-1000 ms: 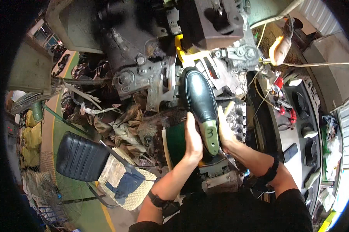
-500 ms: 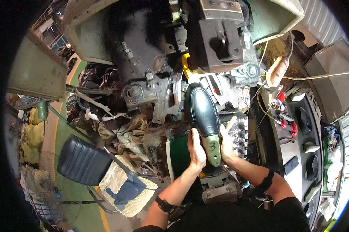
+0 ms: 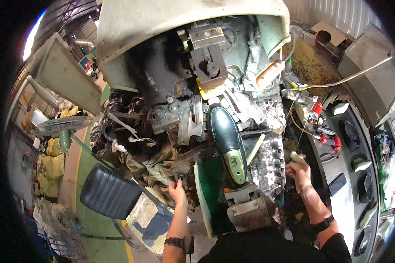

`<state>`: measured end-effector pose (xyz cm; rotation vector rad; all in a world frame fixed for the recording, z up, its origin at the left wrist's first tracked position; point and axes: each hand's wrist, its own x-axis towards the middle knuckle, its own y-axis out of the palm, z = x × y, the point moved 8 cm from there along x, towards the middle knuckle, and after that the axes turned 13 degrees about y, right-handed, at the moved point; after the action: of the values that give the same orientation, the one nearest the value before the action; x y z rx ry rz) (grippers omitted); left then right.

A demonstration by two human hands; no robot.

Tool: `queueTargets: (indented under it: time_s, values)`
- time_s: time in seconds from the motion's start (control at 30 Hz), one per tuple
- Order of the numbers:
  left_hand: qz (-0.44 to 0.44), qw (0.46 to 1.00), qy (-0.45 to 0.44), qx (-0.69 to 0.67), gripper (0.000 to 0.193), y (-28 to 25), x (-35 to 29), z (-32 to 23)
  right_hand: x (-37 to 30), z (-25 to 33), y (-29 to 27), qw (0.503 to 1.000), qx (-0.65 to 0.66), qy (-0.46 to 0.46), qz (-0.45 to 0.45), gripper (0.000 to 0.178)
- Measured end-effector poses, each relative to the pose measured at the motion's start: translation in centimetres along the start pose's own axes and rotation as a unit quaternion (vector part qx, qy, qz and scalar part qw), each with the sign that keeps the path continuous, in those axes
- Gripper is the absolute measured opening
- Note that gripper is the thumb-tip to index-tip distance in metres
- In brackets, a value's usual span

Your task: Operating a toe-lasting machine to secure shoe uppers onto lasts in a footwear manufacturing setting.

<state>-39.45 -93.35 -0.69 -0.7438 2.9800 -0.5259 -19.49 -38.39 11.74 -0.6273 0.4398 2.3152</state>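
A black shoe [image 3: 225, 129] on a pale green last [image 3: 235, 165] sits in the machine, toe pointing away under the yellow piece [image 3: 211, 91] and dark block of the head. Both hands are off it. My left hand [image 3: 177, 192] is to the left of the shoe, its fingers drawn together at a small black control knob [image 3: 180, 176]; whether it grips the knob is unclear. On the right, my right hand [image 3: 299, 174] has its fingers curled at a small pale piece [image 3: 297, 156], whose kind I cannot make out.
A metal bench [image 3: 337, 179] on the right bears a phone [image 3: 337, 184], red-handled tools [image 3: 329, 140] and several shoes on lasts. A black chair [image 3: 109, 191] stands at the left. Crumpled brown paper [image 3: 160, 162] lies beside the machine. A pale cable crosses the upper right.
Both hands have let go of the shoe and last and moved apart, left toward the knobs, right toward the bench side. The shoe stays in the machine. The view has shifted.
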Motion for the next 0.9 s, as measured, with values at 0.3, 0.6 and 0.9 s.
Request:
queueTargets:
  time_s: [0.3, 0.6, 0.9]
  values:
    - [0.025, 0.993, -0.006, -0.119, 0.03, 2.2, 0.1, 1.3, -11.7, -7.7, -15.5, 0.975, 0.08, 0.01, -0.208, 0.032]
    - [0.026, 0.913, 0.318, -0.255, 0.036, 2.4, -4.9, -26.7, -17.6, -16.6, -34.4, 0.911, 0.235, 0.031, -0.339, 0.046]
    - [0.094, 0.888, 0.445, -0.072, 0.028, 8.7, -29.2, -39.1, -25.4, -25.8, -63.3, 0.748, 0.224, -0.076, -0.62, 0.078]
